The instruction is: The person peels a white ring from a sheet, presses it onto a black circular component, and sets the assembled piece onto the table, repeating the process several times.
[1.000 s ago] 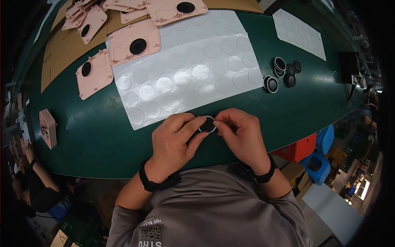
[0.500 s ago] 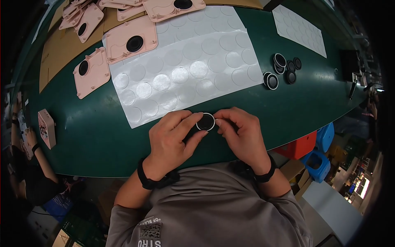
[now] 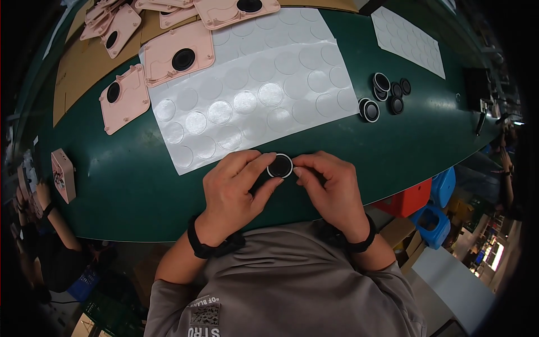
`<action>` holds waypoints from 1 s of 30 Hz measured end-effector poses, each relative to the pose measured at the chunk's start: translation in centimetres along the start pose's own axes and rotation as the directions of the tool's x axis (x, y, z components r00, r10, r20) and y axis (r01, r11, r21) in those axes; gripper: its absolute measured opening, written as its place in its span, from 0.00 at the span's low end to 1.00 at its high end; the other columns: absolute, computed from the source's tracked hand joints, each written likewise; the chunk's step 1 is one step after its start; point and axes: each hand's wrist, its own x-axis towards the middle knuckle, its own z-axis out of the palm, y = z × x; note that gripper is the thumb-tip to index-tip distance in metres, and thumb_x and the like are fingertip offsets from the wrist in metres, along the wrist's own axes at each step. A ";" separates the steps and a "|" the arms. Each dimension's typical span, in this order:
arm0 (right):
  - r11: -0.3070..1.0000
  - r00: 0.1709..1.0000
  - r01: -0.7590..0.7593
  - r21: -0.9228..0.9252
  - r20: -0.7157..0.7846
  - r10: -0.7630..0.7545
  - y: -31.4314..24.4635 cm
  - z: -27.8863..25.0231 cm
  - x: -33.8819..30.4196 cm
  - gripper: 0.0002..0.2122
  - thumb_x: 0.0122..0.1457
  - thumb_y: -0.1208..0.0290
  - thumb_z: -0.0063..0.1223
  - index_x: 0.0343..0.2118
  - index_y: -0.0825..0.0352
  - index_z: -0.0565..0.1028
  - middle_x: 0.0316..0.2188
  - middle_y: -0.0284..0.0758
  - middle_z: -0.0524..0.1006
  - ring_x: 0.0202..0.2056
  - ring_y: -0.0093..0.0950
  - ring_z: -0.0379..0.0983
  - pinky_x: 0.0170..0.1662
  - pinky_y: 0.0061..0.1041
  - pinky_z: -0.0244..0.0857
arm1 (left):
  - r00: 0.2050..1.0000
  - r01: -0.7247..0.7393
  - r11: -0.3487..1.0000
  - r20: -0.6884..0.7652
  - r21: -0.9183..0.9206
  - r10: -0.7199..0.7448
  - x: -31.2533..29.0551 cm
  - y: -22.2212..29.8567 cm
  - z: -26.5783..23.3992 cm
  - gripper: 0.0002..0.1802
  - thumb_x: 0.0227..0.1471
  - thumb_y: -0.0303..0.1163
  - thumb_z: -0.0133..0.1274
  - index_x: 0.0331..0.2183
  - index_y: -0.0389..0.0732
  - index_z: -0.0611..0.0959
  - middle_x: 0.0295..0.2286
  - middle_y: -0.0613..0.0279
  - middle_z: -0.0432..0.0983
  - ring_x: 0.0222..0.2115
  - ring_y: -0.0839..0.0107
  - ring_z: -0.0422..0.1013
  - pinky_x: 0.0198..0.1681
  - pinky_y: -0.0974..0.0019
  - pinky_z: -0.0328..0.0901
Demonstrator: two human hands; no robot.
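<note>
Between the thumb and forefinger of my left hand is a small black round disc with a white rim, its dark face turned up. My right hand pinches at the disc's right edge with thumb and forefinger; whether a thin piece lies between those tips is too small to make out. Beyond my hands lies a white sheet of round stickers, some cut circles shinier than others. To the right stand several loose black discs, some white-rimmed and some plain and smaller.
Pink plastic panels with black round inserts lie at the left and far left, partly on cardboard. A pink box-shaped part stands at the green table's left. Another sticker sheet lies far right. Stools stand beside the table.
My hands and the disc stay almost in place; the right hand has shifted very slightly. At the far left, another person's arms have moved a little.
</note>
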 end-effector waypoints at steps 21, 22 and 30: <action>0.943 0.961 0.260 -0.208 -0.043 -0.275 1.1 1.4 0.1 0.17 0.54 0.80 0.72 0.49 0.69 0.84 0.41 0.38 0.79 0.34 0.29 0.79 0.34 0.24 0.72 | 1.000 -0.001 1.000 -0.004 -0.023 0.000 -0.3 -0.8 -0.1 0.21 0.44 0.28 0.75 0.43 0.43 0.90 0.37 0.62 0.84 0.34 0.62 0.81 0.35 0.62 0.75; 0.942 0.957 0.269 -0.202 -0.056 -0.286 1.2 1.4 0.1 0.17 0.54 0.81 0.72 0.48 0.69 0.84 0.40 0.38 0.80 0.33 0.28 0.79 0.34 0.24 0.72 | 1.000 -0.002 1.000 -0.005 -0.023 0.001 -0.3 -0.8 -0.1 0.21 0.44 0.28 0.75 0.43 0.43 0.90 0.37 0.62 0.84 0.34 0.62 0.81 0.35 0.62 0.75; 0.983 0.980 0.129 -0.128 -0.132 -0.145 0.2 1.6 0.5 0.10 0.56 0.82 0.72 0.41 0.70 0.85 0.37 0.35 0.81 0.27 0.24 0.78 0.30 0.22 0.72 | 0.998 0.062 0.996 -0.001 -0.065 -0.063 -0.5 -0.7 0.1 0.21 0.42 0.28 0.76 0.42 0.43 0.90 0.37 0.61 0.85 0.34 0.61 0.81 0.34 0.62 0.76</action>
